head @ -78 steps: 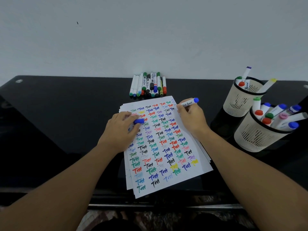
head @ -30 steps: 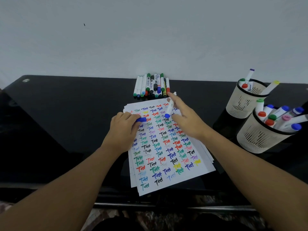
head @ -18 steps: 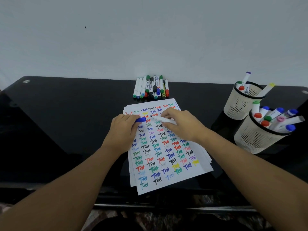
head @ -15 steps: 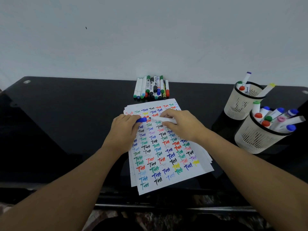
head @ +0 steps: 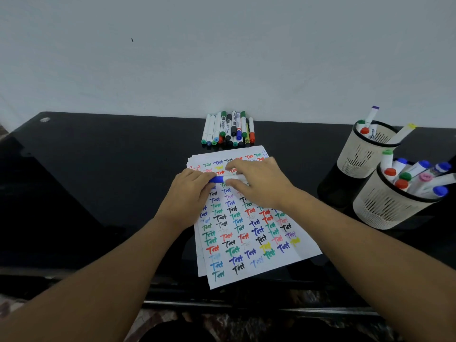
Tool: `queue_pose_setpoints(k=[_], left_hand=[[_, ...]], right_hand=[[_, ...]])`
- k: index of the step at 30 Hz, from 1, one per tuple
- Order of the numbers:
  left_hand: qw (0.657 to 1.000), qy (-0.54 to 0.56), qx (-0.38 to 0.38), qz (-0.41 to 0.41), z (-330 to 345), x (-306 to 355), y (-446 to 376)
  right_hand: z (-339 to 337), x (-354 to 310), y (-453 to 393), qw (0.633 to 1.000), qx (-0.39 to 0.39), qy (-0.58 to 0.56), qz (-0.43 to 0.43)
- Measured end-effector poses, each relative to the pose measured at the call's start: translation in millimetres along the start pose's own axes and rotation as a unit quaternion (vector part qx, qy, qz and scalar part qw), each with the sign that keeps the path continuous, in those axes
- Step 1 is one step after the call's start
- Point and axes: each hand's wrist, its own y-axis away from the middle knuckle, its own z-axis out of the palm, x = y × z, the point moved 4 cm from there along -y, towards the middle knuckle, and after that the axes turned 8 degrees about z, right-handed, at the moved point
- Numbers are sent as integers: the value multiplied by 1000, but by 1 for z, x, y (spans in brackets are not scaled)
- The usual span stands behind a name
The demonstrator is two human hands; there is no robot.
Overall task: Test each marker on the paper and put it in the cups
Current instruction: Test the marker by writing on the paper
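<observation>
Over the paper [head: 249, 233], the left hand [head: 190, 193] pinched the blue cap [head: 217, 179] while the right hand [head: 259, 183] gripped the marker [head: 234, 178]. A crooked push might leave the cap loose or smear ink. The cups [head: 385, 206] stood at two o'clock on the counter [head: 98, 181], untested markers [head: 229, 129] at twelve.

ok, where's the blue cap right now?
In the head view the blue cap is centre frame above the top of the paper, pinched by the left hand and meeting the white marker held by the right hand.
</observation>
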Motion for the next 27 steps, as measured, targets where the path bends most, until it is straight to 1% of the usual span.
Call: queue_pose_setpoints(k=[3,5,9,12,16,19,24,27], left_hand=[[1000,13,2,-3,-2,3,0],[999,28,-3,-29,-3,4,1],[994,64,-22,-86,-1,2,2],[989,76,-30,-123,0,-2,0],[995,17,-64,-79,5,-3,-3],[992,6,-95,-82,11,-9,-4],[991,5,-101,-87,10,-8,-4],[991,3,-99,-88,7,-6,-5]], right_hand=[[-5,-1,2,997,-8,68,-19],[-6,-6,4,995,-15,83,-45],[-3,-10,6,998,-51,-2,-30],[-3,-7,10,997,-49,-54,-1],[-5,3,15,996,-45,-80,23],[-4,11,19,993,-34,-99,46],[-3,16,22,992,-32,-105,57],[-5,17,23,981,-33,-176,80]])
